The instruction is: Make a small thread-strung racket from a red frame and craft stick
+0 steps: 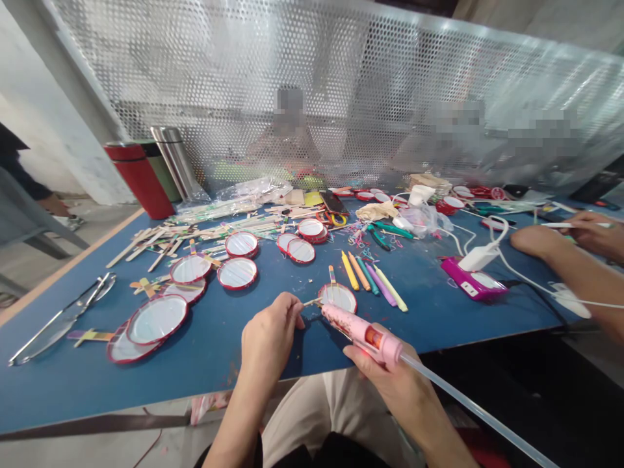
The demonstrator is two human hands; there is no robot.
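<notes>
My left hand (273,331) pinches a small wooden stick (312,301) near the table's front edge. In my right hand (397,383) is a pink glue gun (363,333), a long clear glue stick (468,403) running out of its back. The gun's nozzle is close to the stick's far end; whether they touch I cannot tell. Just beyond lies a round white disc with a red rim (338,298), a coloured stick piece (332,274) at its top edge. Several coloured markers (373,281) lie to its right.
More red-rimmed discs (158,318) and wooden sticks (146,244) cover the left side. Flasks (141,182) stand at the back left before a perforated metal screen (292,84). A purple power strip (472,279) with white cables sits right, near another person's arms (560,260).
</notes>
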